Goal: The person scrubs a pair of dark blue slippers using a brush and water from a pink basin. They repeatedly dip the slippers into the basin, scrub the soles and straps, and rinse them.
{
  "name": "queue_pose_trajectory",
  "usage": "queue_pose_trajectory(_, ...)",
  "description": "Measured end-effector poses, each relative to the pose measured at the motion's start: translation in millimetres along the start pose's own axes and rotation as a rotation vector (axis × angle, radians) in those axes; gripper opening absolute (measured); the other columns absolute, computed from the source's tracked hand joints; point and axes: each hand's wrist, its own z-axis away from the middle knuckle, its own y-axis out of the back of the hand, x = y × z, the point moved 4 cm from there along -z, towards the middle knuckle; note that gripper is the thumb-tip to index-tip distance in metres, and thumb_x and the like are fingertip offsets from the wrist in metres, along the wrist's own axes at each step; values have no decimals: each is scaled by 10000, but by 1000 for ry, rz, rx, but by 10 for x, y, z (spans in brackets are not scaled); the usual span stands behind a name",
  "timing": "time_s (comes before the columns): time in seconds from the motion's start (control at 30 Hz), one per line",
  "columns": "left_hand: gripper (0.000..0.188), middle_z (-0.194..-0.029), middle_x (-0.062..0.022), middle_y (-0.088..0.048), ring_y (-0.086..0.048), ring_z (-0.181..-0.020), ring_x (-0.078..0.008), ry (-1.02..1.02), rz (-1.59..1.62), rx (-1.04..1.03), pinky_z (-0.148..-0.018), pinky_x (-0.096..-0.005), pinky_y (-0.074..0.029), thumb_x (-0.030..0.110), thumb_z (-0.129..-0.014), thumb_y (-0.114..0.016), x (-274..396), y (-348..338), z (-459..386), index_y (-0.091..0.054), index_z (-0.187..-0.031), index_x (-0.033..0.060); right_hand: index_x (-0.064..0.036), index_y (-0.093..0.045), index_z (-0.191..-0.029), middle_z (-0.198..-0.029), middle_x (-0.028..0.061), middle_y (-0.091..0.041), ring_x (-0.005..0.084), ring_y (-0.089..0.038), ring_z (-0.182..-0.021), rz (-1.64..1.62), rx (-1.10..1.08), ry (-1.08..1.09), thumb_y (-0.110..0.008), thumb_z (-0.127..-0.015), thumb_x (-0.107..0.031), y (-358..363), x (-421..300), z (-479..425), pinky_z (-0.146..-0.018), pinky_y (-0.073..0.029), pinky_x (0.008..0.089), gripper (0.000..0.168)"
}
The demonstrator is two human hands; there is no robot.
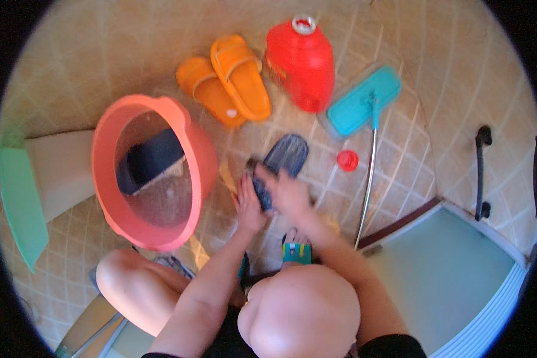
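A dark grey-blue slipper (287, 153) is between my hands over the tiled floor. My left hand (250, 203) steadies its near left edge, the fingers pointing away from me. Blurred over the near part of the slipper is my right hand (288, 192), touching it; whether it holds anything is hidden. To the left, a pink plastic basin (208, 165) contains water and another dark slipper (154, 156). Beyond my hands a pair of orange slippers (246, 89) lies on the floor, one overlapping the other.
A red plastic jug (300, 67) lies at the back, its red cap (347, 160) nearer on the floor. At right are a turquoise flat mop (362, 103) and a framed frosted panel (447, 264). A green-edged white object (62, 170) stands left of the basin.
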Motion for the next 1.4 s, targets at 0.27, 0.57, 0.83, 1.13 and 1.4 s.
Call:
queue_pose_trajectory(0.27, 1464, -1726, -163, -79, -65, -1593, -375, 53, -120, 22, -1259, -614, -106, 389, -569, -976, -253, -111, 40, -39, -1639, 42, -321, -375, -1578, -999, 203, -627, 347, -700, -673, 27, -29, 59, -593, -923, -170, 59, -256, -6, -510, -541, 495, 707)
queue_pose_trajectory(0.57, 1431, -1715, -187, -105, -116, -1587, -368, 36, 61, -160, -1270, -549, -163, 353, -580, -983, 9, 308, 57, -62, -1626, 30, -412, -434, -1546, -1000, 188, -599, 415, -675, -823, -187, 234, -308, -613, -999, -258, 221, 471, -152, -671, -556, 511, 595)
queue_pose_trajectory(0.83, 1424, -1730, -174, 18, -22, -1591, -400, -43, -183, -270, -1221, -687, -87, 544, -685, -887, 689, 428, -572, 52, -1646, 70, -422, -364, -1581, -1085, 186, -595, 412, -682, -808, -221, 240, -296, -606, -1001, -283, 140, 403, 38, -652, -576, 503, 644)
queue_pose_trajectory(1.13, 1374, -1727, -136, 170, 134, -1589, -376, 24, -249, -384, -1214, -689, 18, 576, -743, -836, 788, 301, -696, 72, -1654, 92, -404, -376, -1586, -1154, 229, -648, 420, -699, -1015, -259, 126, -403, -597, -1005, -286, 320, 629, -194, -738, -588, 510, 632)
queue_pose_trajectory(1.4, 1377, -1725, -175, 134, 114, -1581, -423, 11, -237, -313, -1197, -720, 4, 617, -725, -826, 714, 250, -649, 46, -1650, 89, -369, -405, -1574, -1158, 241, -666, 472, -667, -975, -479, 438, -247, -561, -1022, -253, 153, 795, 360, -808, -561, 530, 585)
